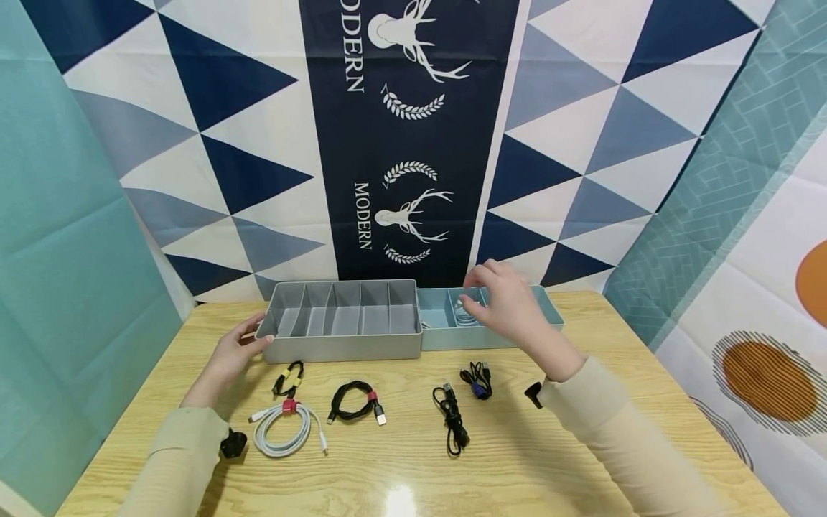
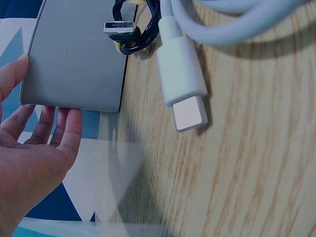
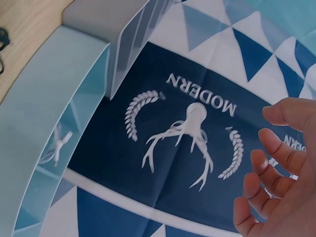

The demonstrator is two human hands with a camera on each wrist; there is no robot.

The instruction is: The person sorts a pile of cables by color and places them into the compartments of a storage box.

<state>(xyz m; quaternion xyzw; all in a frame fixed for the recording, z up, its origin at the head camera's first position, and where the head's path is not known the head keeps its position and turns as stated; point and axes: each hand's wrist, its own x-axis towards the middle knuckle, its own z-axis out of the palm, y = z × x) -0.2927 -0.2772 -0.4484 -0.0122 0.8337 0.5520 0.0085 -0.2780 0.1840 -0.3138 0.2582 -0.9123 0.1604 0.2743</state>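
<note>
At the left end of a grey divided box (image 1: 342, 348), my left hand (image 1: 229, 355) rests its fingers against the end wall. Its thumb (image 2: 14, 74) touches the rim in the left wrist view. My right hand (image 1: 507, 298) is raised over a light blue divided box (image 1: 465, 339), fingers loosely bent with nothing between them. A coiled white cable (image 1: 465, 314) lies in a blue compartment just left of that hand; its plug end (image 3: 61, 143) shows in the right wrist view. The right hand hides part of the blue box.
On the wooden table (image 1: 388, 474) lie a black cable with yellow bands (image 1: 288, 379), a white cable with a red tie (image 1: 284, 434), a black cable with a red tie (image 1: 355, 402), a bundled black cable (image 1: 452, 420) and a blue-plugged black cable (image 1: 478, 380). Patterned cloth hangs behind.
</note>
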